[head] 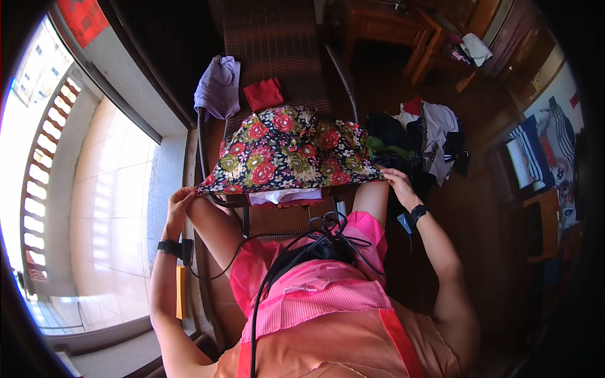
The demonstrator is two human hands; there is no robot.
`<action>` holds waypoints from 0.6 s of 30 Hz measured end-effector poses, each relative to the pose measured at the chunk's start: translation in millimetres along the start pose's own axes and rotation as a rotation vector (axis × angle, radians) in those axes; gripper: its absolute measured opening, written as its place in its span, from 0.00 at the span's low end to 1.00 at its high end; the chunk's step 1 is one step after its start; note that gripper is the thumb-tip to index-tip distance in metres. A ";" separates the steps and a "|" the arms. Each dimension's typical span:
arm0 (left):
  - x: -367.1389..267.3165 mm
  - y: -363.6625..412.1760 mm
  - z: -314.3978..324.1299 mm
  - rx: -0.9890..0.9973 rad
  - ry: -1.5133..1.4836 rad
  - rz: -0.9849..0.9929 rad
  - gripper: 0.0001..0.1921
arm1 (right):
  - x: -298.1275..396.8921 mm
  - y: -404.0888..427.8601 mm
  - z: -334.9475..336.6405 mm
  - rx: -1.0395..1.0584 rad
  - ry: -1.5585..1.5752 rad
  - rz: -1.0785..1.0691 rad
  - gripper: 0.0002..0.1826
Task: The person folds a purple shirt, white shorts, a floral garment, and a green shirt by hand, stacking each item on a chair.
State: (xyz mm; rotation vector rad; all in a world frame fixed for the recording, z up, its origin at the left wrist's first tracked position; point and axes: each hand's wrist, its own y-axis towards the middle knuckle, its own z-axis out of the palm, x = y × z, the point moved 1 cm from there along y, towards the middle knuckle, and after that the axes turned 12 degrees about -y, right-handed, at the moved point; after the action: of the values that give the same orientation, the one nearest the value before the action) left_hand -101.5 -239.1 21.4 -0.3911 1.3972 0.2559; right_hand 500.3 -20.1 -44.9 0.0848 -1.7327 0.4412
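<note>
A floral-print cloth garment (pixel 293 151), dark with red roses and olive flowers, lies spread over the front of a woven lounge chair (pixel 269 38). My left hand (pixel 181 201) pinches its near left corner, and my right hand (pixel 398 185) pinches its near right corner, so the near edge runs fairly straight between them above my knees. White fabric (pixel 286 195) shows beneath that edge. Beyond the garment, a small folded red cloth (pixel 263 94) rests on the chair, and a lavender garment (pixel 218 87) hangs over the left armrest.
Right of the chair, a heap of clothes (pixel 437 137) lies on the floor. A wooden table (pixel 387 28) stands behind. More clothes (pixel 543 151) are at the far right. Black cables (pixel 326 231) cross my lap. A sliding door frame (pixel 170 156) borders the left.
</note>
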 end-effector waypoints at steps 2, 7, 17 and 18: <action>-1.7 -3.0 -0.4 0.009 0.020 -0.006 0.06 | 4.6 -0.7 -0.7 0.005 0.008 0.031 0.09; -0.6 -5.6 2.7 0.002 0.016 0.015 0.05 | 37.4 -7.3 0.5 0.017 0.034 0.064 0.10; 14.5 -7.6 -5.0 0.082 -0.051 0.044 0.05 | 122.8 -8.8 -15.2 -0.119 -0.167 -0.176 0.09; 15.5 -9.7 -3.3 0.091 -0.059 0.045 0.05 | 129.6 -11.2 -13.2 -0.142 -0.194 -0.181 0.09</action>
State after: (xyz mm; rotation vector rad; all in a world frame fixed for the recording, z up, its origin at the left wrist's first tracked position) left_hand -98.1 -250.1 6.8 -0.2746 1.3559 0.2379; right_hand 488.1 -2.0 84.0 0.1856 -1.9225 0.1801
